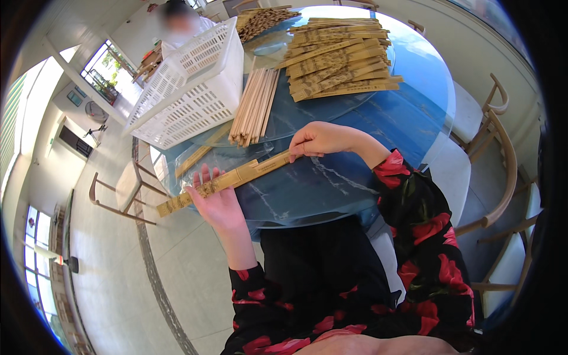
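A long yellow-brown paper chopstick sleeve (247,171) with dark print slants across in front of me, over the table's near edge. My left hand (216,201) holds its left part from below, palm up, with the fingertips showing past its far side and the thumb beside it. At the other end, my right hand (322,141) pinches the narrow tip between thumb and curled fingers. Whether chopsticks are inside the sleeve, I cannot tell. Just beyond my hands lies a bundle of pale wooden chopsticks (255,106). Another flat sleeve (198,157) rests on the table left of them.
A big pile of similar sleeves (340,59) covers the far part of the round blue table (423,100). A white slotted plastic basket (195,89) stands at the left. Behind it are a brownish heap of sticks (263,22) and a person (183,26). Wooden chairs (127,186) surround the table.
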The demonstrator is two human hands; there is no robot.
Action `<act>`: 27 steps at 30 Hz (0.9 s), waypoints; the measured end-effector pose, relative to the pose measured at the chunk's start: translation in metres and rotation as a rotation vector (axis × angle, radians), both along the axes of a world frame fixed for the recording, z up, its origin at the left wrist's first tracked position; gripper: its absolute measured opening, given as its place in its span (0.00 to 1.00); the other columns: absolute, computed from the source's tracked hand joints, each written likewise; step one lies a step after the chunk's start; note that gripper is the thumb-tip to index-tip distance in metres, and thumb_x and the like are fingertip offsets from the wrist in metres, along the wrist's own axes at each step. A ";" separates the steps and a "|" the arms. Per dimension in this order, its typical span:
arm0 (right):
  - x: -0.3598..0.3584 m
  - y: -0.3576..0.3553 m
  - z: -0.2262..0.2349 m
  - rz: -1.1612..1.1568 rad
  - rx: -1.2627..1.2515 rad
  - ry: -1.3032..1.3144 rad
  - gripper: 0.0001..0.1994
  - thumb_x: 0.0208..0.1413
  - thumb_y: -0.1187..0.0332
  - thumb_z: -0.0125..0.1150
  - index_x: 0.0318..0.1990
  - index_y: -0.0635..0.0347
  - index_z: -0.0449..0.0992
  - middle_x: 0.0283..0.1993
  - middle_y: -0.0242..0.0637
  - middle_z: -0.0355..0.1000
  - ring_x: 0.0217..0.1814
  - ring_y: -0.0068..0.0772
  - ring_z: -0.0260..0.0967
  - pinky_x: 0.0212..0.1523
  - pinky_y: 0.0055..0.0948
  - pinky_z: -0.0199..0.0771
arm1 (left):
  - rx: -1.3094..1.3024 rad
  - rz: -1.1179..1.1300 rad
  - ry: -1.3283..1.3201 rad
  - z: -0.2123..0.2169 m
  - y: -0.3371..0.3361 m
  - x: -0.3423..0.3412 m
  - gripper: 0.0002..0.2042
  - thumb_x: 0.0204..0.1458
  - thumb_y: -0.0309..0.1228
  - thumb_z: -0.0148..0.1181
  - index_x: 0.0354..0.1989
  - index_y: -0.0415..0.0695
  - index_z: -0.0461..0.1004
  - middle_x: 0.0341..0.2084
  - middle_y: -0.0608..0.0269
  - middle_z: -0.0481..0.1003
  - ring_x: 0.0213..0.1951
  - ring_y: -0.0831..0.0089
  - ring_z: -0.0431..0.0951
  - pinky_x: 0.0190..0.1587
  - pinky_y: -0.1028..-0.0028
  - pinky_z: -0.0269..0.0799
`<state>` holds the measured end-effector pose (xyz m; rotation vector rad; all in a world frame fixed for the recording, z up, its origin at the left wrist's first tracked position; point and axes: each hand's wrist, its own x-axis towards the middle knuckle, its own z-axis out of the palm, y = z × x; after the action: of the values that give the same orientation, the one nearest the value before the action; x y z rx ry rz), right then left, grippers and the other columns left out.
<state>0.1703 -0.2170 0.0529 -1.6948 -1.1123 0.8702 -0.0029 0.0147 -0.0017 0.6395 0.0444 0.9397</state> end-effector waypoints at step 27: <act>-0.033 0.004 0.003 0.359 0.230 0.515 0.23 0.71 0.61 0.46 0.67 0.63 0.64 0.49 0.37 0.73 0.51 0.24 0.69 0.47 0.22 0.68 | -0.525 -0.492 -0.485 -0.012 -0.010 0.016 0.08 0.67 0.32 0.45 0.36 0.43 0.61 0.23 0.68 0.56 0.28 0.72 0.58 0.42 0.71 0.61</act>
<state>0.1369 -0.2134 0.0560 -1.0124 -1.1144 1.2629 0.0130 0.0046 -0.0135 -0.0791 -0.2801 0.5465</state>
